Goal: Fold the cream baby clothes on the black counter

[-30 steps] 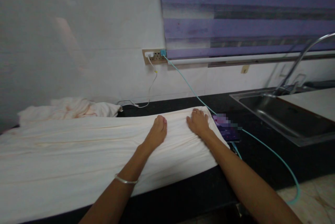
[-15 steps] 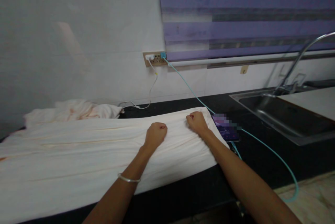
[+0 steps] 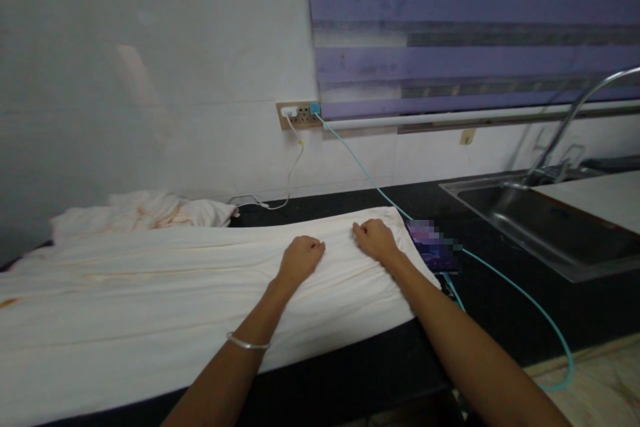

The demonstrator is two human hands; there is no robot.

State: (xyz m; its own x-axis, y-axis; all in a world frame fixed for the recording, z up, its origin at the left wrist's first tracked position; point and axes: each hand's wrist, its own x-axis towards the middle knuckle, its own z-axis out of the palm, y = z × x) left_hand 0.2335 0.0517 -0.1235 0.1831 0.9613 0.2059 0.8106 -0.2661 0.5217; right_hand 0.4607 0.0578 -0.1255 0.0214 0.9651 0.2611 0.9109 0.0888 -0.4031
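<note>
Head view. A long cream cloth, folded lengthwise, lies along the dark tabletop. Both hands rest on its far end: the left hand and the right hand are curled into loose fists, knuckles up, apparently pinching the fabric near the far edge; whether each truly grips a fold cannot be told, since the fingertips are tucked under. A bangle circles the left wrist.

Just beside the cloth's end lies a phone, touching or slightly under the corner, joined by a teal cable to the wall socket. A white cable hangs from the same socket. A crumpled cloth sits behind the long cloth; a steel sink lies well beyond the phone.

Risk, as judged: pulling the cloth could drag the phone or snag its cable, and an uneven pull could skew the fold.
</note>
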